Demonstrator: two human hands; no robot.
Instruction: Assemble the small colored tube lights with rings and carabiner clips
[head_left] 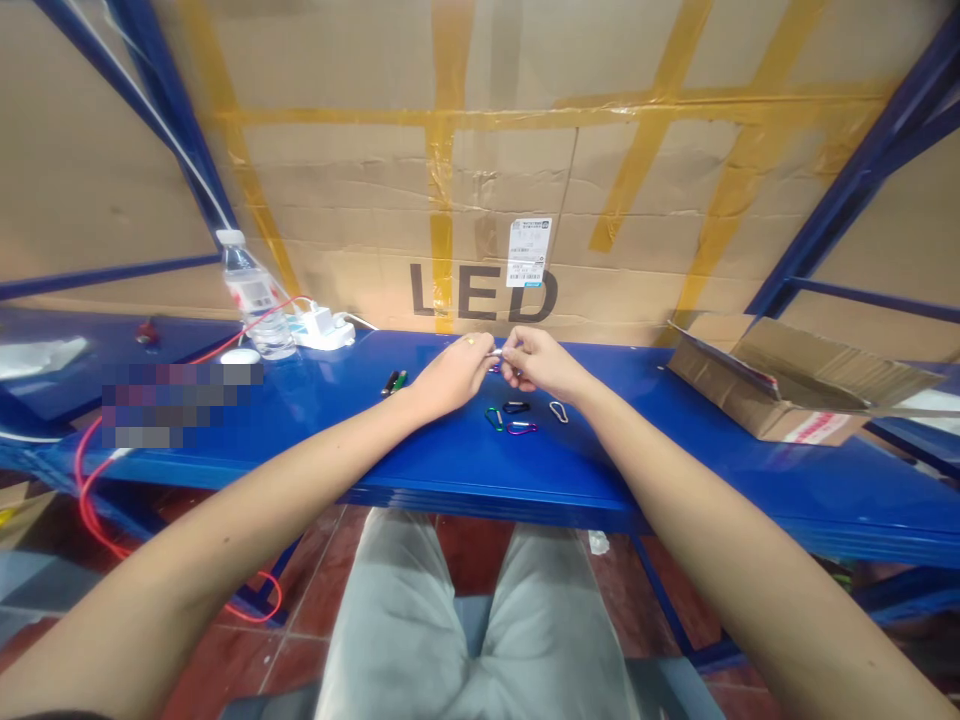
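Note:
My left hand (454,378) and my right hand (541,362) meet above the blue table (442,455), fingers pinched together. Between their fingertips is a small whitish, shiny piece (496,352), too small to name and partly hidden by the fingers. Just below the hands lie several carabiners: a green one (493,419), a black one (516,407), a purple one (522,429) and a silver one (559,411). Something small and coloured shows under the fingertips, mostly covered. Beside my left wrist are a black stick-like item (389,382) and a green one (400,381).
An open cardboard box (765,400) stands at the right. On the left are a water bottle (259,300), a white power strip (326,328) and a red cable (88,480). A large carton (345,220) marked LED rises behind the table.

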